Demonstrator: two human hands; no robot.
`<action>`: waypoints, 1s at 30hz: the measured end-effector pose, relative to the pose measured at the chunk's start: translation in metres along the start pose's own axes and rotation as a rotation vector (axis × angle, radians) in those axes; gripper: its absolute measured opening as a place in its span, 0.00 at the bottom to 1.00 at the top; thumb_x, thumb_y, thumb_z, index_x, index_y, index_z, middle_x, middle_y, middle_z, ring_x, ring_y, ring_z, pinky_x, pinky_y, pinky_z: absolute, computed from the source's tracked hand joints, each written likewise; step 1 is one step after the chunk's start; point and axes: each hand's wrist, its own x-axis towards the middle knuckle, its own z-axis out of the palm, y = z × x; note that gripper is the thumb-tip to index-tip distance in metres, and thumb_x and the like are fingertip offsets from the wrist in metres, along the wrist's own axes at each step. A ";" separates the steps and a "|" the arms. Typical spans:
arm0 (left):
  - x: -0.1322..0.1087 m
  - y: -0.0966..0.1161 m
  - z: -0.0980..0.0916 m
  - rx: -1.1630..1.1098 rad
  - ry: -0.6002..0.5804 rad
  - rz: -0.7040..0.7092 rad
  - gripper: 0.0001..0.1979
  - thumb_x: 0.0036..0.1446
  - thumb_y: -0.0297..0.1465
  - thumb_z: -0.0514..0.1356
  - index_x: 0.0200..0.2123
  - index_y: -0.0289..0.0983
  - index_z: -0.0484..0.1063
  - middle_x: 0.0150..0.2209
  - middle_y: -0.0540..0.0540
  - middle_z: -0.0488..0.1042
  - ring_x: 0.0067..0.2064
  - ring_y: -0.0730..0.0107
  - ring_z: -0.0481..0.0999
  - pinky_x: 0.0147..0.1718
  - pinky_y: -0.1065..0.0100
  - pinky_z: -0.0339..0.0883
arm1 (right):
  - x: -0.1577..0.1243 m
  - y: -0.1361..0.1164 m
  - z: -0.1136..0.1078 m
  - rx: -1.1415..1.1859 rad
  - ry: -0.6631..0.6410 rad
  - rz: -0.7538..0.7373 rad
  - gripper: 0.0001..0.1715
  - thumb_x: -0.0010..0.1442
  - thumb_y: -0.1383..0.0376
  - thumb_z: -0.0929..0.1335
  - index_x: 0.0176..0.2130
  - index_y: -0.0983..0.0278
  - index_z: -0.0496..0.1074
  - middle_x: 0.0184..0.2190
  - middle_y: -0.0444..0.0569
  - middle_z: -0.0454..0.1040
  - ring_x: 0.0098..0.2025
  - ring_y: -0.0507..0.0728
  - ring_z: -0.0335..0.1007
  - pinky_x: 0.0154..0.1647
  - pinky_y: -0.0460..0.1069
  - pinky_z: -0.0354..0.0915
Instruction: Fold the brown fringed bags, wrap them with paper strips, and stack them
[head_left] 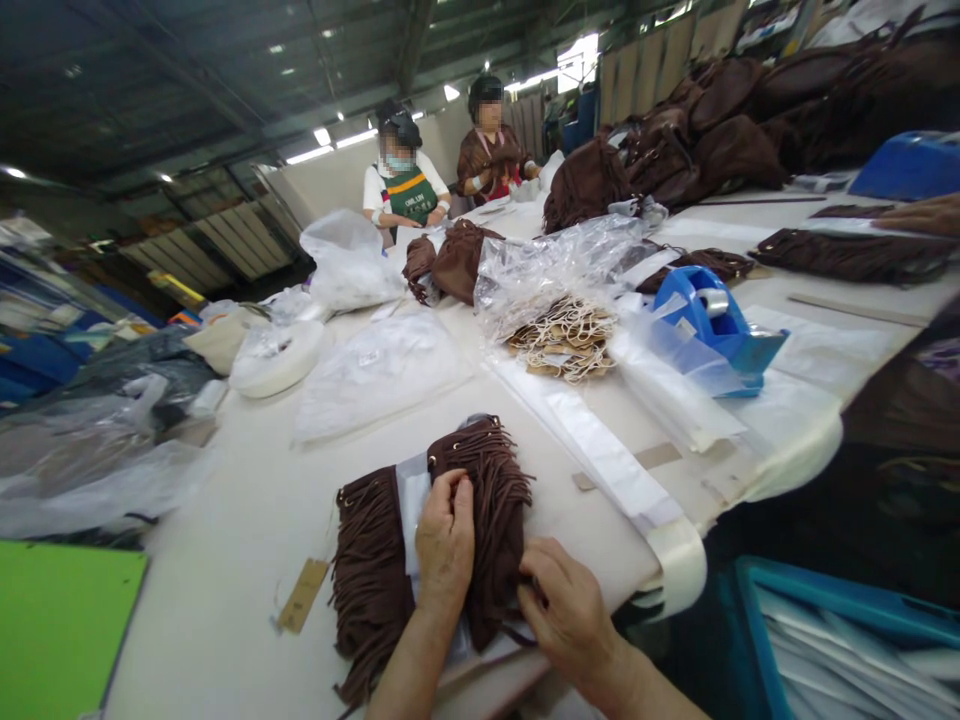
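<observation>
A dark brown fringed bag (371,570) lies on the table in front of me, with a pale wrapping strip (412,500) across its middle. My left hand (444,545) rests over the strip, thumb and fingers pinched together at the inner edge of the bag's right-hand part. Closed fingers of my right hand (562,605) touch the bag's right edge; what lies between them is hidden. Small metal eyelets show along the bag's top. A brown cardboard tag (303,595) lies beside the bag's left side.
Ahead are a pile of tags with white strings (562,340), a blue tape dispenser (709,315) and clear plastic bags (382,370). More brown bags (675,150) are heaped at back right. A blue crate (847,600) stands lower right. Two people work across the table; another person's hand (922,215) shows at right.
</observation>
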 end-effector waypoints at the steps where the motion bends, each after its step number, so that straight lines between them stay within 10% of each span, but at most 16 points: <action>1: -0.001 0.001 0.000 0.014 -0.001 0.012 0.15 0.56 0.41 0.50 0.39 0.39 0.68 0.36 0.46 0.73 0.39 0.63 0.71 0.42 0.61 0.63 | 0.001 -0.001 -0.002 0.006 -0.017 0.054 0.11 0.49 0.74 0.58 0.30 0.61 0.63 0.27 0.47 0.66 0.29 0.53 0.63 0.30 0.46 0.61; 7: -0.005 0.001 0.003 0.139 0.023 0.154 0.14 0.53 0.40 0.54 0.40 0.39 0.68 0.32 0.47 0.71 0.36 0.63 0.70 0.38 0.61 0.65 | 0.032 -0.012 -0.021 0.285 -0.279 0.799 0.08 0.51 0.61 0.63 0.24 0.63 0.63 0.16 0.40 0.63 0.19 0.49 0.59 0.19 0.44 0.56; 13: -0.005 0.000 0.004 0.156 0.047 0.203 0.13 0.55 0.38 0.53 0.40 0.38 0.68 0.34 0.45 0.72 0.37 0.62 0.71 0.38 0.60 0.65 | 0.060 -0.014 -0.015 0.358 -0.359 1.079 0.13 0.47 0.59 0.67 0.21 0.62 0.59 0.08 0.36 0.59 0.11 0.48 0.55 0.11 0.42 0.51; 19: -0.005 -0.002 0.006 0.162 0.052 0.224 0.12 0.55 0.37 0.52 0.41 0.38 0.68 0.35 0.45 0.72 0.39 0.61 0.71 0.40 0.60 0.65 | 0.068 -0.009 -0.012 0.472 -0.399 1.153 0.06 0.38 0.70 0.64 0.19 0.63 0.59 0.09 0.34 0.56 0.10 0.45 0.49 0.10 0.41 0.41; 30: -0.006 0.000 0.002 0.156 0.028 0.151 0.12 0.55 0.37 0.54 0.40 0.39 0.68 0.32 0.47 0.72 0.33 0.65 0.71 0.35 0.64 0.65 | 0.037 -0.002 -0.027 0.397 -0.309 0.908 0.12 0.43 0.62 0.65 0.18 0.61 0.56 0.10 0.34 0.54 0.14 0.45 0.47 0.16 0.43 0.44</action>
